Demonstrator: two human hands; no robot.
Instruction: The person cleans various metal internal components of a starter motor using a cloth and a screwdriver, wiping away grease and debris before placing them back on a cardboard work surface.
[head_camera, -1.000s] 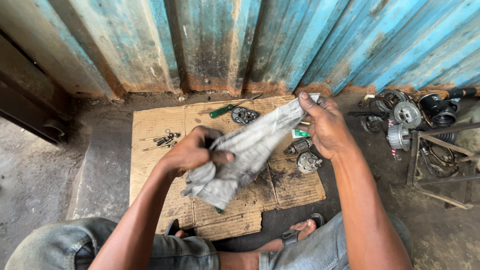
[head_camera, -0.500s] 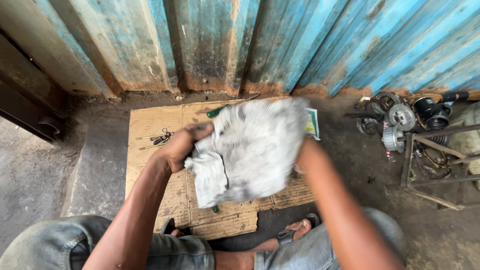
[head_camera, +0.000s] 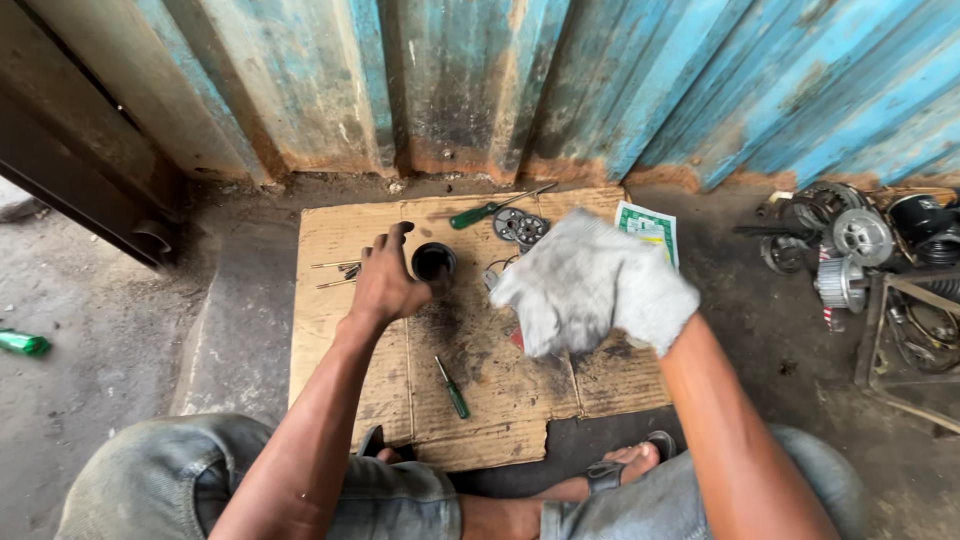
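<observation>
The left hand (head_camera: 385, 285) has let go of the grey rag (head_camera: 590, 282) and now closes its fingers on a black cylindrical part (head_camera: 434, 262) over the cardboard sheet (head_camera: 500, 375). The rag now drapes bunched over the right hand (head_camera: 640, 305), hiding its fingers; their state cannot be told.
</observation>
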